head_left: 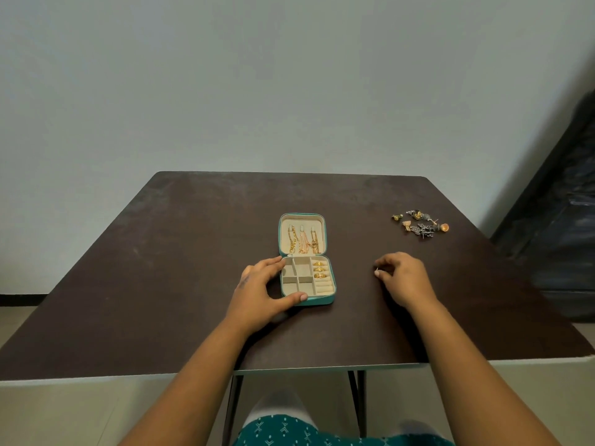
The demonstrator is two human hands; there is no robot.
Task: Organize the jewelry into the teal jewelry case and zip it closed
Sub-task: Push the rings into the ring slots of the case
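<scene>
**Steadying the open case while one tiny piece is riding in a fingertip pinch**

Bracing the teal jewelry case (307,278) near the middle of the table (161,252), the left hand (262,289) is spreading around its left side, fingers curved over the far-left corner and thumb pressing the near edge. The case is lying fully open: three gold chains (302,241) are hanging in the lid, three gold rings (319,269) are sitting in the ring rolls, and the small compartments are looking vacant. The right hand (404,276) is hovering right of the case, its fingers curled and pinching something small and pale at the tips, too small to identify. A cluster of earrings (420,225) is waiting toward the far right edge, well apart from the case.

The pinched piece is looking like the main risk: so small, it could be slipping free on the way over and getting lost against the dark tabletop or rolling off the edge. The tangled earrings could be snagging one another when lifted. Zipping too early could be catching a chain in the teeth.

No brand, label or writing is showing anywhere.
</scene>
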